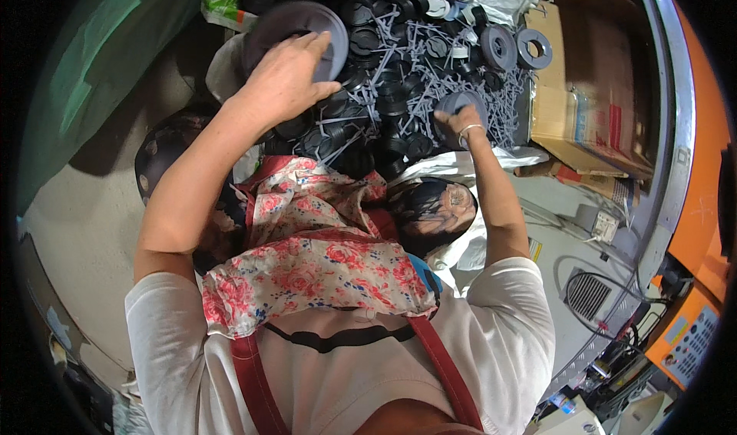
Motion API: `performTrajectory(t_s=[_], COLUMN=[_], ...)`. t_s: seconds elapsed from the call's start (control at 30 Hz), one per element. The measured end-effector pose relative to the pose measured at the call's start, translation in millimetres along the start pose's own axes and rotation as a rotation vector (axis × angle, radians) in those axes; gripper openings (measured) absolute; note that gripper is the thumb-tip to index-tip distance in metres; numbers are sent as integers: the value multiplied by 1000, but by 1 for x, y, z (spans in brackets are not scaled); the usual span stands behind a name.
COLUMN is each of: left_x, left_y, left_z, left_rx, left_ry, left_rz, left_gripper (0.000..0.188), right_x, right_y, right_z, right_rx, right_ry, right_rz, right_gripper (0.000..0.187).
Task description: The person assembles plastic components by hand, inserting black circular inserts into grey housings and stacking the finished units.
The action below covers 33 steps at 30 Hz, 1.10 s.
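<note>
My left hand (285,79) is on a large grey plastic disc (270,32) at the upper left, its fingers bent over the middle and the thumb out to the right. The disc leans over the edge of a heap. Farther right, my right hand (463,119) grips a smaller grey flanged disc (454,102), with fingers at its centre; part of the disc is hidden. Between both hands lie many black round plastic parts (364,41), mixed with thin grey plastic sprues (503,101). Two loose grey rings, one (499,48) beside the other (534,49), rest beyond my right hand.
An open cardboard box (554,101) stands right of the heap. A flower-patterned apron (307,274) covers my lap. White plastic sheeting (507,158) lies by my right knee. An orange machine panel (695,335) and cables are at the far right; green sheeting (84,74) hangs at left.
</note>
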<state>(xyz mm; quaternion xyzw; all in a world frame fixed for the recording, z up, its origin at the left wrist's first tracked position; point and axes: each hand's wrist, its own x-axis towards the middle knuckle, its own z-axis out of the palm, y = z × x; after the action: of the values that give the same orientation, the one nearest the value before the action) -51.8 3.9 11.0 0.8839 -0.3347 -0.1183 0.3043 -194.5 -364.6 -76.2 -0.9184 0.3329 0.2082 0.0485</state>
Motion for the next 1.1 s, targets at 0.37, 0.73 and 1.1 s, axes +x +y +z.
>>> performTrajectory(t_s=[0.37,0.73,1.1], left_x=[23,40,40], left_y=[41,9,-6], left_z=[43,-16,-25], left_rx=[-1360,-1601,-1375], left_ry=[-376,302,525], left_rz=[-373,-285,-286], left_gripper=[70,27,36], right_x=[-102,-25,87], right_y=[-118,-133,-212], right_z=[-76,-60,7], right_rx=[846,275,-428], right_ry=[-30,185,-66], right_rz=[-580,-676,-643], right_gripper=[54,50,33])
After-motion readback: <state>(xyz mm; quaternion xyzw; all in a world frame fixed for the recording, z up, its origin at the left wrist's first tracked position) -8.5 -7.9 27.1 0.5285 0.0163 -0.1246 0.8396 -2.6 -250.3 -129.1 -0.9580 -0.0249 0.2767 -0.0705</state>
